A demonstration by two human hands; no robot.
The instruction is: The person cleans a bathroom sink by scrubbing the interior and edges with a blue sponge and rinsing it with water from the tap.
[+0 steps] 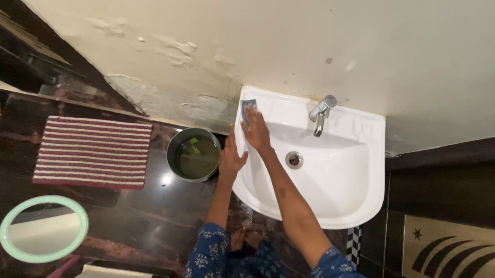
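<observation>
we see one white wash basin (347, 183) fixed to the wall, with one metal tap (321, 112) at its back edge and one drain (294, 159) in the bowl. our right hand (256, 129) lies flat with fingers pressed down on one small blue-grey scrub pad (247, 107), which sits on the basin's back left corner. our left hand (230, 158) rests open against the basin's left rim, fingers spread and holding nothing. just beside that hand, on the dark floor, stands one metal bucket (193, 153) holding greenish water. further left lie one red-and-white striped mat (93, 152) and one round mirror with a pale green frame (44, 229).
</observation>
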